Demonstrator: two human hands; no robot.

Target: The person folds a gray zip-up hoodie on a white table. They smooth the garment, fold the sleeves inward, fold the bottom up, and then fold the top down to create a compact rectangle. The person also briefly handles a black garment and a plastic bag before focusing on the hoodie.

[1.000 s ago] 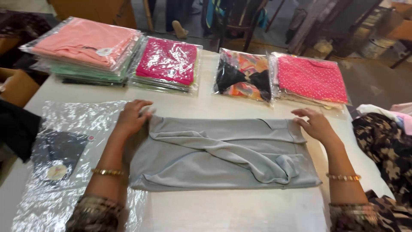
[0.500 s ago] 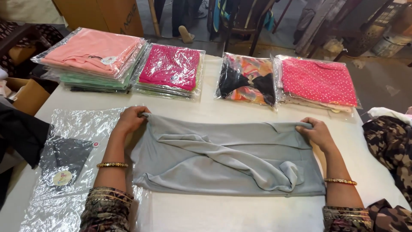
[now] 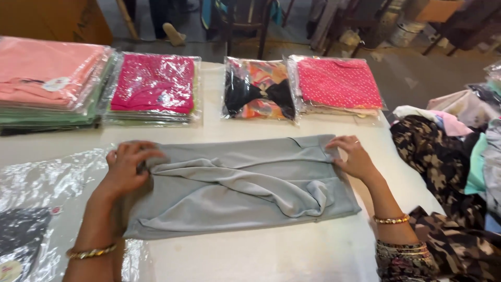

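Head view: a folded grey garment (image 3: 240,188) is lying on the white table (image 3: 261,256), looking soft, light and floppy. The left hand (image 3: 125,167) is gripping its upper left corner, fingers curled; the right hand (image 3: 355,156) is pinching the upper right edge, the surest hold.

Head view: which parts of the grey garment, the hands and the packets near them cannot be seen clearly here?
- Grey garment: its left top corner is hidden under the left hand; what kind of garment it is stays unclear, because it is folded.
- Right hand: fingertips curl onto the cloth edge, grip unclear.
- Pink packet stack: cut off by the left edge.
- Clear plastic bag: its dark content is cut off by the bottom edge.
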